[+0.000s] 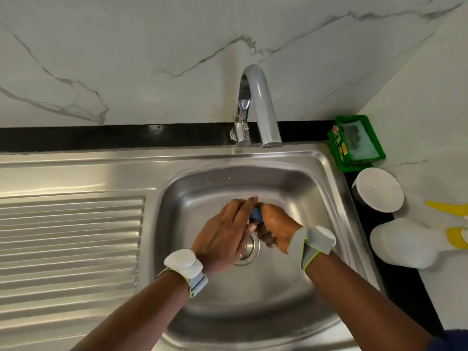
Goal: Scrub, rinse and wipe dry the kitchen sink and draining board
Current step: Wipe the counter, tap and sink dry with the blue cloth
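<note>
sink [326, 183] basin centre: both hands together over the drain [249, 249], clamped around a small blue item [255, 214], mostly hidden, can't id it. left hand [222, 236] fingers wrap it from the left, right hand [274, 228] fisted on it. draining board [71, 239] to the left. faucet [255, 107] behind, green soap tray [355, 143] at right corner.

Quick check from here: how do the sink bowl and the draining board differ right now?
The sink bowl is a deep, smooth basin with a drain; the draining board is shallow and ridged. Both hands, left hand and right hand, work over the bowl, squeezing a blue sponge; the board has nothing on it. The bowl sits under the tap; the board lies to its left. Both are one steel unit.
</note>
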Action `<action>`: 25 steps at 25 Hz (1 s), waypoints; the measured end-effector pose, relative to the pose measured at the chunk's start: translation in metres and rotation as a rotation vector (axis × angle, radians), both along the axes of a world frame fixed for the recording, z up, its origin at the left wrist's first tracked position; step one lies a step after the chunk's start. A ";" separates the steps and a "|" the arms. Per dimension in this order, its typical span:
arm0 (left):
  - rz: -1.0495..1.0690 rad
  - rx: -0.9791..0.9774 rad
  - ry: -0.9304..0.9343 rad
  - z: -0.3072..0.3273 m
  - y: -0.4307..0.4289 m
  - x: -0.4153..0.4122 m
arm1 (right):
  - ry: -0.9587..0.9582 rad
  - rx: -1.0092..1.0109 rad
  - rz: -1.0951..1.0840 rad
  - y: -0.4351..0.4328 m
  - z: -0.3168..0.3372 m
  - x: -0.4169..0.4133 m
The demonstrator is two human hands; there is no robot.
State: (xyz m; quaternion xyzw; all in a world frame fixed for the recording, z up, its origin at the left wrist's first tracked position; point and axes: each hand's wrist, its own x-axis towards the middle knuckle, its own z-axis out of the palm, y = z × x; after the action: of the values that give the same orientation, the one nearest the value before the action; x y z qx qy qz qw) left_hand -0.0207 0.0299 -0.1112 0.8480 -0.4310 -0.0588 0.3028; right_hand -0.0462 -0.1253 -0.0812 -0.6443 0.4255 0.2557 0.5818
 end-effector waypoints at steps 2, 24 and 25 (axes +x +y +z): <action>0.015 0.033 -0.195 0.001 0.007 0.006 | 0.057 0.180 0.082 0.008 0.011 -0.009; 0.685 -0.052 1.477 0.050 -0.026 -0.013 | -1.203 -1.247 0.738 -0.002 -0.005 -0.011; 0.708 -0.058 1.376 0.045 -0.025 -0.014 | -1.170 -1.254 0.761 -0.002 -0.004 -0.013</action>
State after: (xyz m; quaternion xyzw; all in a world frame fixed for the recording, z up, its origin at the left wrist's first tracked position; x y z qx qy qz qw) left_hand -0.0343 0.0045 -0.0666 0.6994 0.1495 -0.4609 0.5254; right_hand -0.0587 -0.1271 -0.0853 -0.9623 -0.1138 -0.2117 0.1272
